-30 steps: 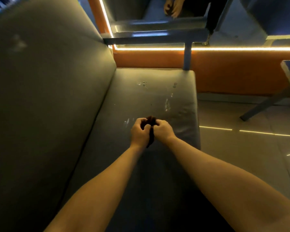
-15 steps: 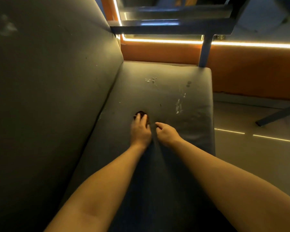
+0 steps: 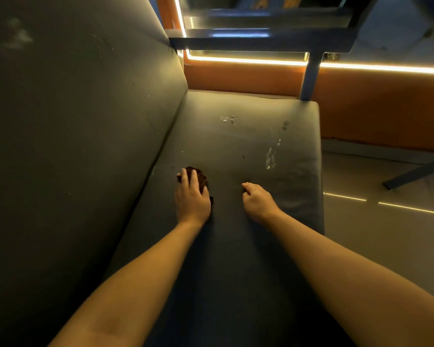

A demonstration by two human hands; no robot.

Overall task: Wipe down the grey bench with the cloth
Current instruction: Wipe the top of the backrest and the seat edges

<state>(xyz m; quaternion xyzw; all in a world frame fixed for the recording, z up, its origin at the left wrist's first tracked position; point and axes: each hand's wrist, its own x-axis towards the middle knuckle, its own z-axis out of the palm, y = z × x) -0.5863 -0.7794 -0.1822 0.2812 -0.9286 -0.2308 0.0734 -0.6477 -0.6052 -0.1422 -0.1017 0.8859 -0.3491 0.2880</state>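
Observation:
The grey bench seat (image 3: pixel 238 246) runs away from me, with its tall backrest (image 3: pixel 85 121) on the left. A small dark bunched cloth (image 3: pixel 199 176) lies on the seat near the crease with the backrest. My left hand (image 3: pixel 192 199) lies on top of the cloth, fingers spread over it and pressing it to the seat. My right hand (image 3: pixel 258 201) rests on the seat a hand's width to the right, fingers curled in, holding nothing. White smears (image 3: pixel 269 156) and small droplets (image 3: pixel 232 120) mark the seat beyond both hands.
An orange wall panel (image 3: pixel 361 108) with a glowing light strip (image 3: pixel 386 67) stands past the seat's far end. A dark metal frame with a leg (image 3: pixel 310 76) stands there too. Grey floor (image 3: pixel 386 234) lies to the right, with a slanted table leg (image 3: pixel 416 172).
Both hands held the cloth together a second ago. The right hand let go and drew apart to the right; the left hand set the cloth on the seat and slid it left toward the backrest.

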